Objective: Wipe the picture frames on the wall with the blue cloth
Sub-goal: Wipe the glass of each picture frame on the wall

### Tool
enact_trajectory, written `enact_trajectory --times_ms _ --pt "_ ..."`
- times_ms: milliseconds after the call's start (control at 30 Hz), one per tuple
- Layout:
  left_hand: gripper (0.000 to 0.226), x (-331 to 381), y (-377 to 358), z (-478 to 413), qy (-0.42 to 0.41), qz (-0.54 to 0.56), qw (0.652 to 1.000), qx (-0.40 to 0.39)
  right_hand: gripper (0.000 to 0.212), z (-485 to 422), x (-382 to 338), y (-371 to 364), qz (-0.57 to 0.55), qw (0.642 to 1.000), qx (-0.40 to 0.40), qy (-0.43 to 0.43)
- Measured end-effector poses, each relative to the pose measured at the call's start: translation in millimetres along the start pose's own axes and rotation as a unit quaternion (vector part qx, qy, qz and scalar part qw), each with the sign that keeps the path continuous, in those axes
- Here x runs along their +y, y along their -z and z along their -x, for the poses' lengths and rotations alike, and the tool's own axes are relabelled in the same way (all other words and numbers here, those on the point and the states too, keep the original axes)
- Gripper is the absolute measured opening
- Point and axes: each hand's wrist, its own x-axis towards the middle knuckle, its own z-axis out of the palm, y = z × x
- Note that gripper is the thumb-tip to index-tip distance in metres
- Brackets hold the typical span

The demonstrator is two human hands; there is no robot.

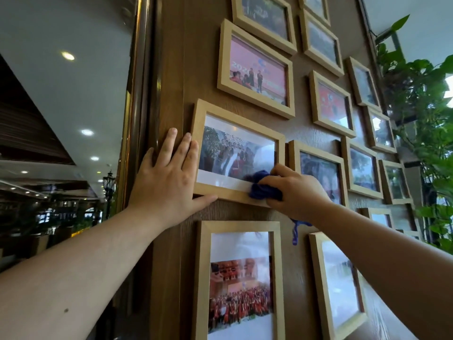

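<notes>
Reaching up from below, both bare forearms rise to the wood-grain wall, and each hand seems placed for its own job: the left hand lies flat with fingers spread, its fingertips against the left rail of the light wooden landscape frame and its thumb along the frame's underside, probably to stop the frame from swinging or sliding on its hook while it is rubbed. The right hand is curled around the bunched blue cloth, pressing it onto the lower right corner of that same frame where glass meets the bottom rail; a loose tail of cloth hangs below the wrist (bunching likely gives a firmer pad than a flat sheet). Just under the hands hang two portrait frames, one with a group photo, not being touched. Above and to the right, more frames climb the wall, the pink-photo frame nearest. Farther right, leafy green plants stand by a bright window, and far left, recessed ceiling lights recede
</notes>
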Motion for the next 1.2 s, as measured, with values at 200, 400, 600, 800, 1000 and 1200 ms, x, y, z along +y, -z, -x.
enact_trajectory --times_ms 200,400,600,800,1000,1200 --pt "0.100 7 14 3 -0.028 -0.018 0.999 0.007 0.043 28 30 7 0.056 0.998 0.002 -0.023" --pt "0.093 61 27 -2 -0.121 -0.023 0.992 -0.008 0.043 45 56 18 0.057 0.998 0.013 -0.012" --pt "0.087 112 26 -6 -0.156 -0.009 0.987 -0.038 0.041 57 78 19 0.051 0.998 0.046 -0.015" --pt "0.081 140 12 -11 -0.208 -0.019 0.978 -0.024 0.035 57 100 17 0.033 0.996 0.073 -0.034" --pt "0.083 153 -8 -32 -0.209 -0.016 0.977 -0.026 0.036 49 118 10 -0.033 0.985 0.139 -0.098" --pt "0.081 169 -30 -48 -0.206 0.014 0.978 -0.024 0.035 37 144 4 0.016 0.987 0.133 -0.090"
